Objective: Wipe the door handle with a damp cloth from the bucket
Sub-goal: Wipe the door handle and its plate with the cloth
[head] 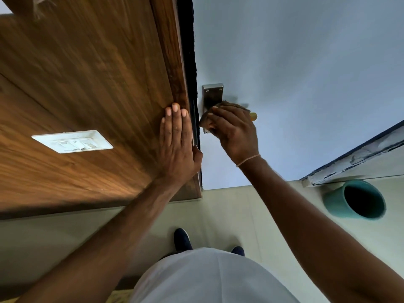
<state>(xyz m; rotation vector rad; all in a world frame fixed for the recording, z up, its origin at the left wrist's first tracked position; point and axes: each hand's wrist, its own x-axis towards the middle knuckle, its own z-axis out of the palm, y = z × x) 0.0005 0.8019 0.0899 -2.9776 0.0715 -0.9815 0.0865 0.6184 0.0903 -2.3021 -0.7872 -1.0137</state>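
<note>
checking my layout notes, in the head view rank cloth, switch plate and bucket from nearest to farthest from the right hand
1. cloth, gripped in the right hand at the metal handle plate
2. switch plate, left, on the wood panel
3. bucket, lower right, on the floor

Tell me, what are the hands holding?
The right hand holds a bunched brown cloth against the door handle. The left hand holds nothing, flat on wood.

no text, label, brand, number or sign can be read anywhere in the view. the white switch plate (72, 141) on the wooden panel (87, 84) carries small marks, but they are too blurred to make out. the metal handle plate (212, 95) shows only screws, no lettering.
</note>
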